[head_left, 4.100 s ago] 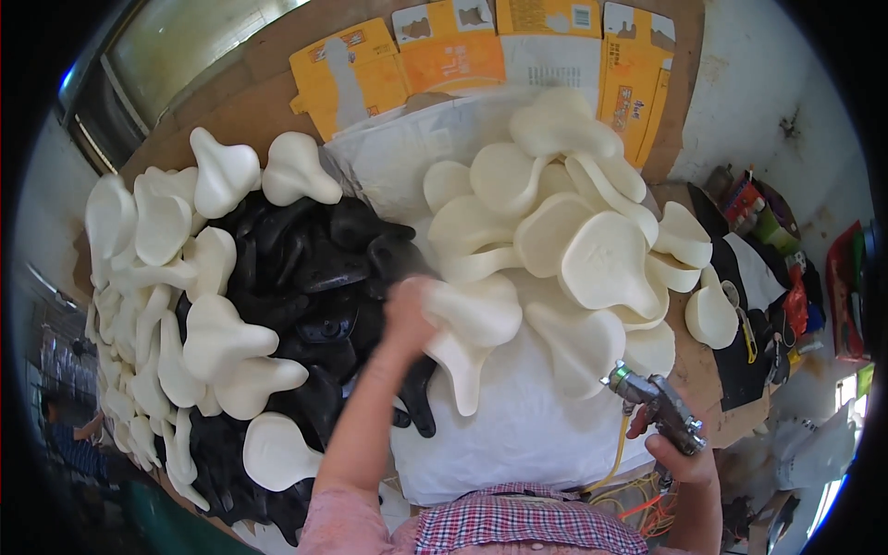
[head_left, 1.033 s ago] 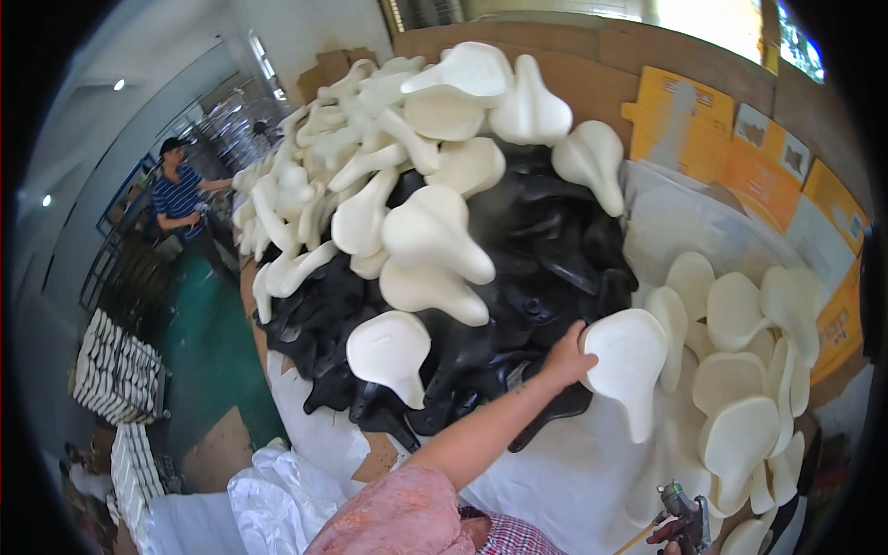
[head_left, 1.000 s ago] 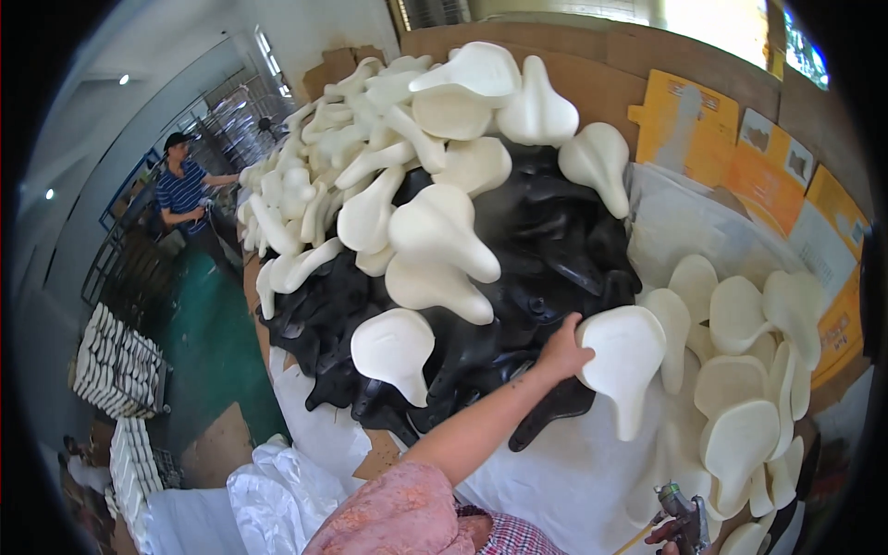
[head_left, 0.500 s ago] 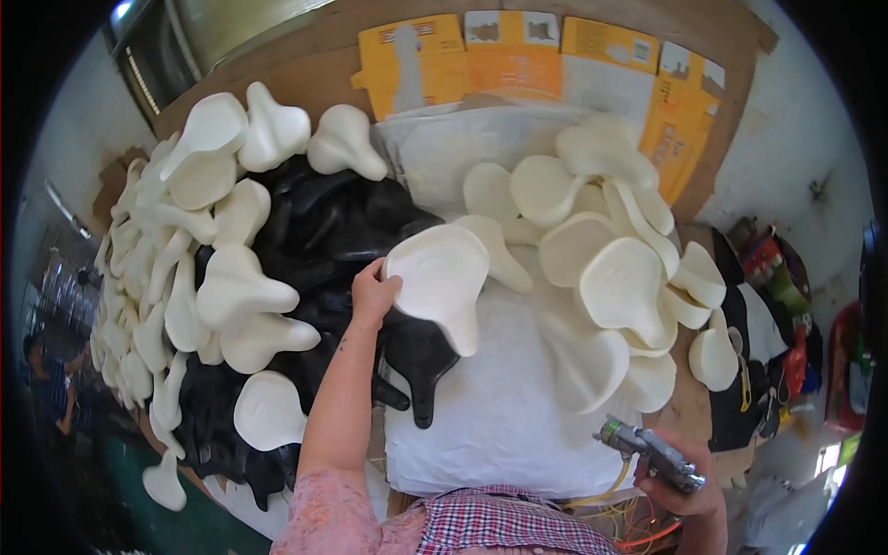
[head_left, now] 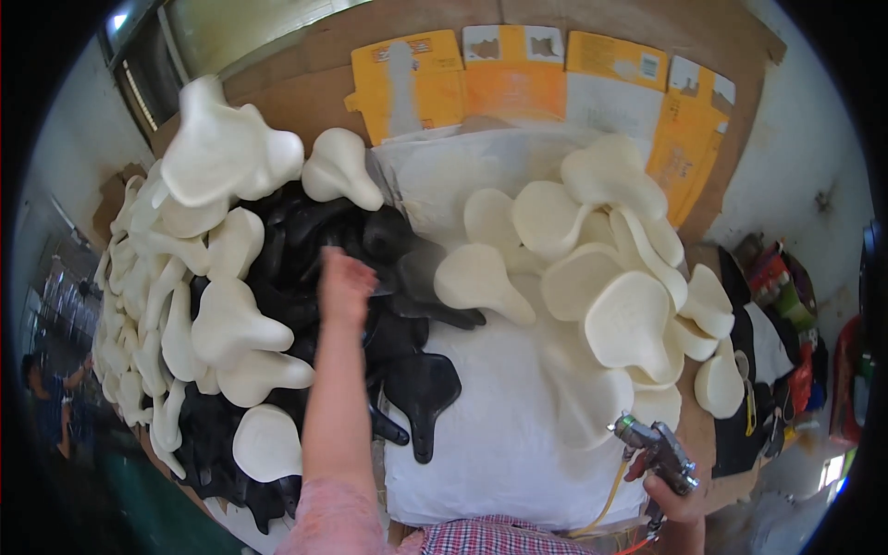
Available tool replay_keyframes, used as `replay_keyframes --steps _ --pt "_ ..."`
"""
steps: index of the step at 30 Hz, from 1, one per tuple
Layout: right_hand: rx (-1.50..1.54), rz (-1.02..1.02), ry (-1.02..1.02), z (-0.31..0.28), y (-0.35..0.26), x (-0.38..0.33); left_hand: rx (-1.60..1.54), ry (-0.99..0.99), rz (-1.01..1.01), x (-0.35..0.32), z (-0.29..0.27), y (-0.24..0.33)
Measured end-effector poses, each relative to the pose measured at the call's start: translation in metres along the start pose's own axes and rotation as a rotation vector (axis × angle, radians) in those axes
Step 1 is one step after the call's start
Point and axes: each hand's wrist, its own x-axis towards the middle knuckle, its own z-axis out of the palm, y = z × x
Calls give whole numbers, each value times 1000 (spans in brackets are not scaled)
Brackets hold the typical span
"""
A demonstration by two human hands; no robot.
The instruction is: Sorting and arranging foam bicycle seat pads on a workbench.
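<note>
Black saddle shells (head_left: pixel 370 277) lie under the left hand (head_left: pixel 346 283), fingers loosely apart, picking one; right hand (head_left: pixel 680 495) at five o'clock clamps the spray gun (head_left: pixel 655 449). Next comes a firm grasp.

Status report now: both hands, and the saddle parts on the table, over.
Left hand open, reaching over the black saddle shells. Right hand shut on the spray gun, low at the table edge. Cream foam pads piled on both sides.

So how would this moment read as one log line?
left hand: reaching over black saddles | right hand: holding spray gun | cream saddles: piled right
</note>
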Motion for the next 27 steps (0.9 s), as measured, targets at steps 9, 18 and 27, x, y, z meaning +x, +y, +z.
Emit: replay_keyframes --steps 9,18,27 --pt "-286 271 -122 36 -21 57 817 599 -173 12 47 -248" --pt "-229 47 -317 48 -9 79 906 64 244 -73 51 -106" --pt "-334 16 -483 60 -27 46 763 102 193 -110 26 -74"
